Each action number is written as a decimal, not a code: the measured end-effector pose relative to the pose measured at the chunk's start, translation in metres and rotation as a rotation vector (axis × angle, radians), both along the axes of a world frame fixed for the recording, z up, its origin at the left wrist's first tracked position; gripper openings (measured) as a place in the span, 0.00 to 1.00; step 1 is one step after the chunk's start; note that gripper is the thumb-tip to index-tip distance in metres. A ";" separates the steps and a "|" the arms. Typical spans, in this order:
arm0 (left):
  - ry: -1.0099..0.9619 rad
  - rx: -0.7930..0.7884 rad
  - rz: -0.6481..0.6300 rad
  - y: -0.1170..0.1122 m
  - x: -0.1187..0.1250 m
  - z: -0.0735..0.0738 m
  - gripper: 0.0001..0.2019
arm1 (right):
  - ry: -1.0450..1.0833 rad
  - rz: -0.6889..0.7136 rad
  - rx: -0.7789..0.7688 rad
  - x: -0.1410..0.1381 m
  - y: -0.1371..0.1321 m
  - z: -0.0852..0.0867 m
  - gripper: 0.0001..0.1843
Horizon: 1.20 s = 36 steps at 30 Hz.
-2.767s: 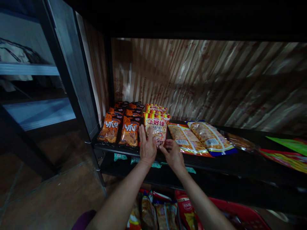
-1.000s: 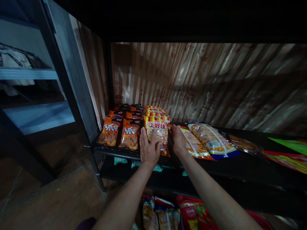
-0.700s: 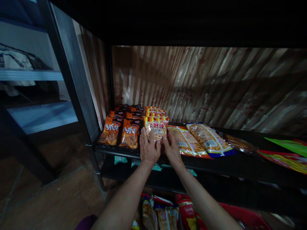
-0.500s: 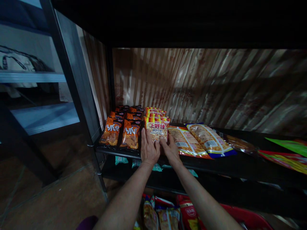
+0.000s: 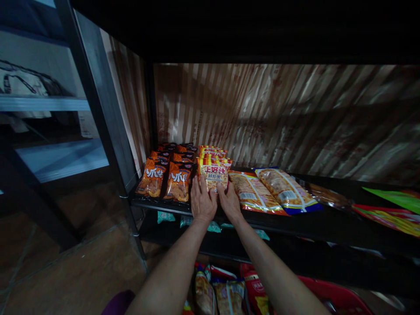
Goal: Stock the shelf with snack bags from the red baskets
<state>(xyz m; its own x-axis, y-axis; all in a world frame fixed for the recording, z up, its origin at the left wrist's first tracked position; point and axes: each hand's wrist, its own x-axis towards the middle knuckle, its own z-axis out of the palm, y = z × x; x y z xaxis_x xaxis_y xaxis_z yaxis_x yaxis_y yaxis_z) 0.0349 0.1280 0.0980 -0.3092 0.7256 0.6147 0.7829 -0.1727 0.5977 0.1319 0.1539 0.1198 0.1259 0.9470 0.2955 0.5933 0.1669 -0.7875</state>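
Note:
A row of yellow-and-red bags of prawn crackers stands on the black shelf, and the front bag (image 5: 215,172) faces me. My left hand (image 5: 202,203) presses along its left side with fingers stretched up and the thumb at its lower front. On the right side, my right hand (image 5: 229,203) holds the same bag, thumb on its front. The lower corners are hidden behind my hands. Just left of my left hand stand two rows of orange-and-black snack bags (image 5: 177,181). Beside my right hand lies a flat orange-edged snack bag (image 5: 251,192).
A blue-edged bag (image 5: 285,190), a brown clear pack (image 5: 328,194) and red and green packs (image 5: 390,218) lie farther right. Green packets (image 5: 166,217) sit on the shelf below. Under my arms, a red basket (image 5: 328,293) stands near several snack bags. A black post (image 5: 108,131) rises at left.
The front bag is pressed back slightly and stands about the same; both hands have shifted a little up and left against it. The view has tilted slightly.

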 end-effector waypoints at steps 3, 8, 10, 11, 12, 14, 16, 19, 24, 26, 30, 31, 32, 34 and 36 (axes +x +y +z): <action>-0.003 -0.033 -0.002 0.000 0.000 0.002 0.29 | -0.021 0.005 -0.026 0.000 0.000 -0.001 0.33; -0.040 -0.056 -0.036 -0.001 -0.002 0.005 0.29 | -0.074 -0.005 -0.086 0.001 0.001 -0.001 0.35; -0.046 -0.073 -0.040 0.000 -0.002 0.006 0.29 | -0.080 -0.005 -0.075 0.001 0.001 -0.001 0.36; -0.044 -0.085 -0.041 0.000 -0.002 0.006 0.29 | -0.085 -0.009 -0.078 0.000 0.001 0.000 0.36; -0.041 -0.097 -0.042 0.000 -0.002 0.006 0.29 | -0.088 -0.018 -0.085 0.000 0.001 0.000 0.35; -0.033 -0.117 -0.040 0.001 -0.002 0.007 0.29 | -0.095 -0.031 -0.098 -0.001 0.000 0.000 0.35; -0.023 -0.124 -0.034 0.001 -0.003 0.009 0.29 | -0.098 -0.034 -0.098 -0.002 0.000 0.000 0.35; -0.010 -0.123 -0.031 -0.001 -0.004 0.010 0.29 | -0.098 -0.042 -0.079 -0.004 0.000 -0.001 0.35; -0.059 -0.115 -0.047 -0.002 -0.005 0.009 0.32 | -0.131 -0.079 -0.067 -0.006 -0.004 -0.002 0.33; -0.089 -0.108 -0.042 -0.001 -0.004 0.007 0.34 | -0.144 -0.086 -0.061 -0.007 -0.005 -0.001 0.32; -0.130 -0.124 -0.046 0.001 -0.004 0.006 0.33 | -0.145 -0.118 -0.037 -0.008 -0.007 -0.001 0.30; -0.137 -0.133 -0.052 0.001 -0.004 0.007 0.33 | -0.141 -0.131 -0.037 -0.008 -0.007 -0.001 0.29; -0.141 -0.138 -0.058 0.001 -0.004 0.007 0.33 | -0.137 -0.141 -0.039 -0.009 -0.007 -0.001 0.29; -0.137 -0.135 -0.069 0.001 -0.005 0.008 0.32 | -0.134 -0.155 -0.043 -0.009 -0.006 -0.001 0.28; -0.121 -0.125 -0.071 0.001 -0.006 0.009 0.32 | -0.136 -0.161 -0.046 -0.009 -0.006 -0.002 0.27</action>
